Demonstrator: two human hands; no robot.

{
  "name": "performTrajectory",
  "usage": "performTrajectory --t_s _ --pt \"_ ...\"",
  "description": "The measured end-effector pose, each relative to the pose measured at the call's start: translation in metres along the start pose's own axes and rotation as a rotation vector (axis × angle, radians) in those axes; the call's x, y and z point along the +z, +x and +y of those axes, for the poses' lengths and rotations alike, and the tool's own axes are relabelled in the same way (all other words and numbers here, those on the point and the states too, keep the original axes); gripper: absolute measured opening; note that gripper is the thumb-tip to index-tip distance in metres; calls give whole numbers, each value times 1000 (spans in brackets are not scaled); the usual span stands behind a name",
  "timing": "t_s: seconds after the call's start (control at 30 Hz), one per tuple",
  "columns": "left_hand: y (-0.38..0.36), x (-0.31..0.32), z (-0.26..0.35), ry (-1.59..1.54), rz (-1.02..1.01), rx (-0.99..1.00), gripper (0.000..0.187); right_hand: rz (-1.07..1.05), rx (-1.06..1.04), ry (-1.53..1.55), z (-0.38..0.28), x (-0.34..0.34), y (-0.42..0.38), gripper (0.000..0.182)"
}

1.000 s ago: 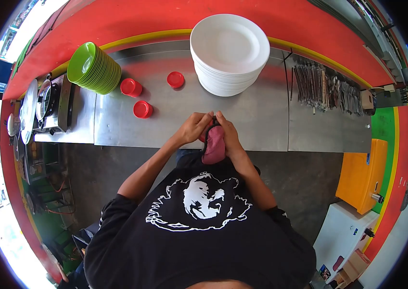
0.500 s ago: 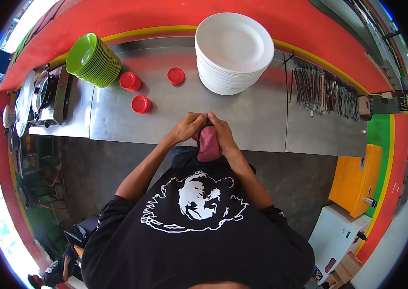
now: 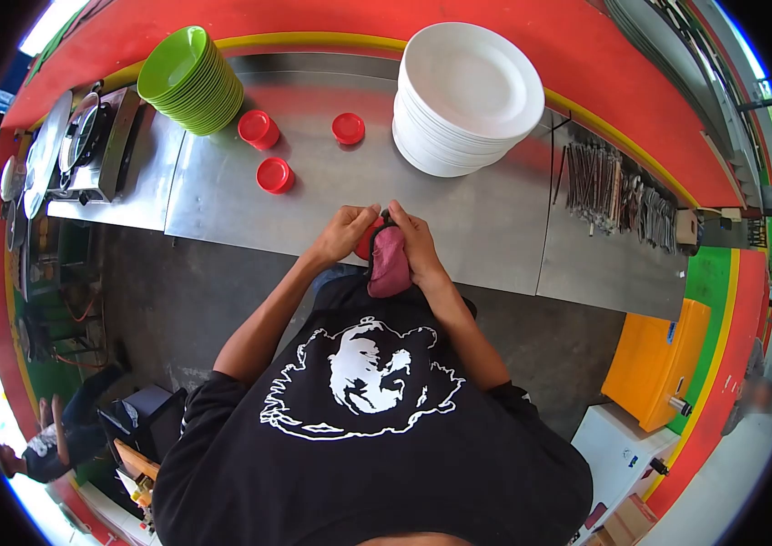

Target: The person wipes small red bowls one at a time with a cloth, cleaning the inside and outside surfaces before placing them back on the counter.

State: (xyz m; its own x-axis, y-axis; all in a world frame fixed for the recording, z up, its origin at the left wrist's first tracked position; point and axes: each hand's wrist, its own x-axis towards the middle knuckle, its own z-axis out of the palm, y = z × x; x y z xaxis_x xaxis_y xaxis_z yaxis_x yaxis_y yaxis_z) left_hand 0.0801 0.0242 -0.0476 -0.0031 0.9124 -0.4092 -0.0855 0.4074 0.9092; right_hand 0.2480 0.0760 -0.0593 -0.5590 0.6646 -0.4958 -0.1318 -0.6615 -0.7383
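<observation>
Both hands meet at the counter's front edge, before my black shirt. My right hand (image 3: 415, 246) is closed on a pink cloth (image 3: 391, 264) with a dark edging, which hangs down toward the shirt. My left hand (image 3: 346, 234) is closed, fingertips close to the right ones, round a red container (image 3: 366, 244) that is mostly hidden by the fingers and the cloth. Beyond the hands, red containers stand on the counter: a short stack (image 3: 259, 130), another (image 3: 275, 176) nearer to me, and one (image 3: 348, 128) farther right.
The steel counter (image 3: 331, 196) carries a stack of green bowls (image 3: 190, 82), a tall stack of white plates (image 3: 468, 91) and, at right, rows of cutlery (image 3: 614, 191). A stove (image 3: 113, 136) stands at left. Yellow (image 3: 655, 364) and white (image 3: 618, 455) coolers are right; another person (image 3: 58, 437) is lower left.
My view has shifted and turned slightly, so the counter items sit differently. Both hands keep their hold near the counter edge. The other person at lower left shows more fully.
</observation>
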Motion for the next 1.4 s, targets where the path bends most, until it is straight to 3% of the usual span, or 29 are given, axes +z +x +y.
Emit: performTrajectory --t_s 0.1,0.17,0.27,0.3,0.33,0.43,0.6,0.7,0.8,0.9,0.97,1.03,1.07,1.17,1.2,1.3,1.33,1.4 --pt "-8 1 -4 -219 171 102 45 252 -408 -67 1 10 10 39" --pt "-10 15 3 -548 329 114 45 255 -539 -103 -5 11 9 36" --pt "-14 26 25 -750 348 106 42 161 -624 -212 -22 39 -8 32" --pt "-13 26 21 -750 328 87 41 113 -633 -257 -23 45 -14 31" --pt "-11 27 13 -748 307 67 41 58 -566 -535 -24 41 -17 31" --pt "-13 31 18 -739 283 -2 43 92 -915 -816 -22 50 -14 34" --pt "-21 34 41 -813 217 -209 60 160 -1137 -861 -21 50 -14 31" --pt "-18 32 29 -1003 -84 -174 76 174 -1244 -855 -21 51 -14 25" --pt "-18 26 17 -1100 -245 -181 82 92 -1356 -839 -21 53 -12 22" --pt "-21 24 10 -1218 -273 -206 85 -45 -1315 -767 -7 46 -7 21" --pt "-21 21 12 -1203 -156 -248 73 -130 -1289 -722 2 44 -3 20" --pt "-20 10 20 -1143 -100 -264 65 5 -1147 -483 7 50 -5 20" --pt "-21 6 26 -1139 -39 -228 58 68 -1073 -365 9 55 -3 20" --pt "-16 -17 22 -1139 7 -32 58 402 -787 62 -8 87 -6 24" --pt "-18 -20 29 -1113 42 13 56 362 -772 23 -6 89 -1 30" --pt "-45 -29 81 -936 282 -216 55 209 -821 -583 -14 117 -4 35" --pt "-42 -38 69 -1085 126 -46 55 218 -1000 -723 -3 125 4 41" --pt "-41 -54 54 -1019 66 23 53 243 -964 -802 8 136 7 43"
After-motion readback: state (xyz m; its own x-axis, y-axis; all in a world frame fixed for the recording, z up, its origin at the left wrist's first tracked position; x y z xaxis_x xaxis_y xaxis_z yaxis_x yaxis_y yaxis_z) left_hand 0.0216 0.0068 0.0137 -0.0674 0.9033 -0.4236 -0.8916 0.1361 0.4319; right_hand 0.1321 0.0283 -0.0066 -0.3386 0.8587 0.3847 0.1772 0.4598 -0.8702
